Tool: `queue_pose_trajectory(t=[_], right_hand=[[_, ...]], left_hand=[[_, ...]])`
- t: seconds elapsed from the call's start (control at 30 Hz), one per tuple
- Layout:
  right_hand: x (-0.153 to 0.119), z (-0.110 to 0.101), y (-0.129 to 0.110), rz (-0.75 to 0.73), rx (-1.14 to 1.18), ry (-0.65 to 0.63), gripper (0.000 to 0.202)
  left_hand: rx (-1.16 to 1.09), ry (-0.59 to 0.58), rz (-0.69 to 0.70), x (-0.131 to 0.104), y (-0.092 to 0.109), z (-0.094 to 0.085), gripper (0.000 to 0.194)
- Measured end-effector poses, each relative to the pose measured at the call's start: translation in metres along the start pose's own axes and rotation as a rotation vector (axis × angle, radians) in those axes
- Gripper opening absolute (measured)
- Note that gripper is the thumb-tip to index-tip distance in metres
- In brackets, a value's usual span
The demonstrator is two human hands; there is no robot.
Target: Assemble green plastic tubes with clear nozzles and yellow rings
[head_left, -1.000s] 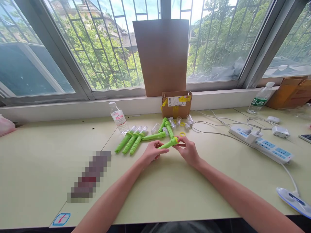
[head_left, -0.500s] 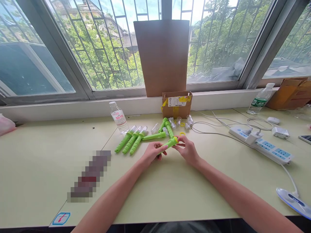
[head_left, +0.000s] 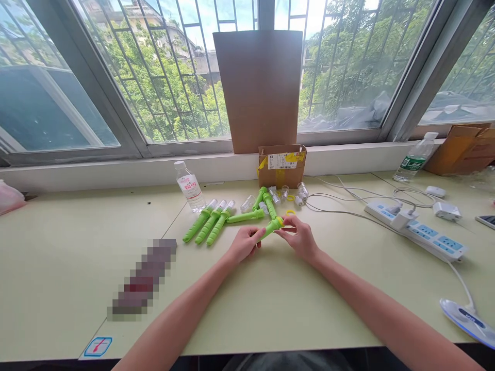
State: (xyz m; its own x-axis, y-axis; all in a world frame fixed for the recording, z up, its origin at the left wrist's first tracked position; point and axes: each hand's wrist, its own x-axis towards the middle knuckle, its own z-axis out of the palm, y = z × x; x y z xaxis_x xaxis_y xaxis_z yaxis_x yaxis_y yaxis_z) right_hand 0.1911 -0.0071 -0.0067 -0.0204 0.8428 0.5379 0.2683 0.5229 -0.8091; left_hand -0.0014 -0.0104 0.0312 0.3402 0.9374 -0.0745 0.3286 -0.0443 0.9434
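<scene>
Over the smooth tabletop (head_left: 309, 309), our left hand (head_left: 244, 242) wraps closed around a rounded green plastic tube (head_left: 270, 228). Our right hand (head_left: 300, 238) pinches its circular yellow ring (head_left: 280, 221).

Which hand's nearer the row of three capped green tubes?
Left. Left hand is to the right of the three tubes, holding another green tube; right hand is farther right, at that tube's yellow ring.

bright daylight from the barred windows (head_left: 348, 67), sky (head_left: 226, 10) partly bleached, wide-angle stretch toward the edges, one pixelated patch (head_left: 143, 278)
</scene>
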Motion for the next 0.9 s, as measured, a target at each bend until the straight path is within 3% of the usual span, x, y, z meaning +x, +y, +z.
queue_pose_trajectory(t=[0.23, 0.57, 0.9], right_hand=[[-0.0017, 0.0017, -0.0061, -0.055, -0.020, -0.002, 0.023], [-0.0023, 0.0018, -0.0035, -0.080, -0.027, 0.044, 0.018], [-0.0014, 0.0017, -0.0015, -0.025, -0.056, -0.019, 0.025]], left_hand=[[0.011, -0.068, -0.011, -0.0012, 0.0001, -0.0041, 0.049], [-0.010, 0.123, 0.167, 0.0021, -0.0074, 0.0033, 0.035], [0.075, 0.093, 0.113, 0.0006, -0.0045, 0.0020, 0.037]])
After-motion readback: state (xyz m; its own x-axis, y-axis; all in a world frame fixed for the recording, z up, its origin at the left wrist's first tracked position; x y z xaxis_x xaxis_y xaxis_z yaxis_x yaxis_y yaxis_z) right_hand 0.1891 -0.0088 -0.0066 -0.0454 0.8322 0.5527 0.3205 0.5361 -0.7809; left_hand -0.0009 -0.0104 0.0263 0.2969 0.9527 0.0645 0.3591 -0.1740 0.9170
